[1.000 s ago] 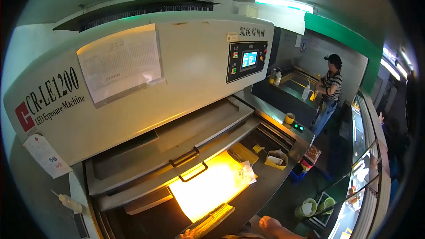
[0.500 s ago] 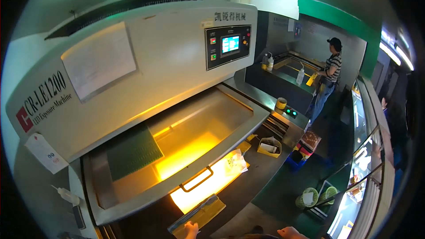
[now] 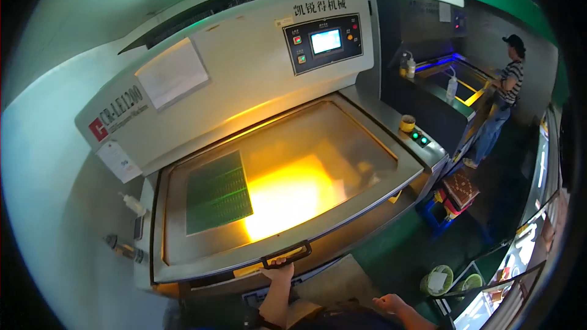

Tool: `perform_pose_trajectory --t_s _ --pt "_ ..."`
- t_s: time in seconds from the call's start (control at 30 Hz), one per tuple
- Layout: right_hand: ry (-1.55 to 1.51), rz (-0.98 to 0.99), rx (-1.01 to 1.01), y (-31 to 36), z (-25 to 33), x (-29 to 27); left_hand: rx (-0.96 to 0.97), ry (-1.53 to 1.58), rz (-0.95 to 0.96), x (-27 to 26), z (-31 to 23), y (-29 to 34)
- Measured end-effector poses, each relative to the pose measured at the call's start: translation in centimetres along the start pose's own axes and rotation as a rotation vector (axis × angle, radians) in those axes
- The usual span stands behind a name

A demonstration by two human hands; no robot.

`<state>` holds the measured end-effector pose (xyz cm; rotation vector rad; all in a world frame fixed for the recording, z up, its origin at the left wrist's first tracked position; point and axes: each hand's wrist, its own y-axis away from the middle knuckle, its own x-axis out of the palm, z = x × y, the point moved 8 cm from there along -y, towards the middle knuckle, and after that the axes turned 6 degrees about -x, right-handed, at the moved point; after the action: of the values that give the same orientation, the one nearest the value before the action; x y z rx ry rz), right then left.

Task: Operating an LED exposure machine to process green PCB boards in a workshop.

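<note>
My left hand (image 3: 280,271) is wrapped round the black handle (image 3: 292,255) on the front edge of a wide metal-framed drawer (image 3: 342,203) with a clear-looking sheet across it. A green circuit panel (image 3: 219,192) with rows of fine pattern lies in the drawer's left part. Bright yellow light glares beside it. My right hand (image 3: 391,302) hangs apart from the machine at the lower right, its fingers curled in and nothing seen in them.
Above the drawer stands the large white exposure machine (image 3: 244,79) with a control panel (image 3: 324,43). A tape roll (image 3: 408,123) sits near lit green buttons (image 3: 420,138). At right are a stool (image 3: 458,192), green baskets (image 3: 437,281) and another person (image 3: 510,85) at a second machine.
My left hand has left a yellowish flat piece and taken hold of the handle. The frame now covers the bright lower tray. The other person's machine now shows blue light.
</note>
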<state>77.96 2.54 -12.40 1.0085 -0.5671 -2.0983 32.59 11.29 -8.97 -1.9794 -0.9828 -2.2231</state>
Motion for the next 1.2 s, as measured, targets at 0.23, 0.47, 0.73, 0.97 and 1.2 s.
perform_pose_trajectory --t_s 0.23,0.47,0.73,0.97,1.2 --pt "0.299 0.206 0.180 -3.1 -20.6 8.5 0.076 -0.087 -0.241 9.6 1.8 9.7" --pt "0.188 0.454 0.420 -2.1 -29.6 12.9 0.131 -0.295 0.086 27.7 1.5 14.1" --pt "-0.017 -0.017 0.039 -9.6 -6.5 2.9 0.154 -0.515 0.299 38.9 -0.2 16.1" --pt "-0.340 -0.194 -0.466 -16.6 30.3 -5.0 -0.244 -1.532 1.099 40.4 -5.6 9.1" --pt "-0.401 -0.344 -0.432 -30.8 46.2 -2.0 0.372 -2.873 0.218 20.1 -32.4 -9.7"
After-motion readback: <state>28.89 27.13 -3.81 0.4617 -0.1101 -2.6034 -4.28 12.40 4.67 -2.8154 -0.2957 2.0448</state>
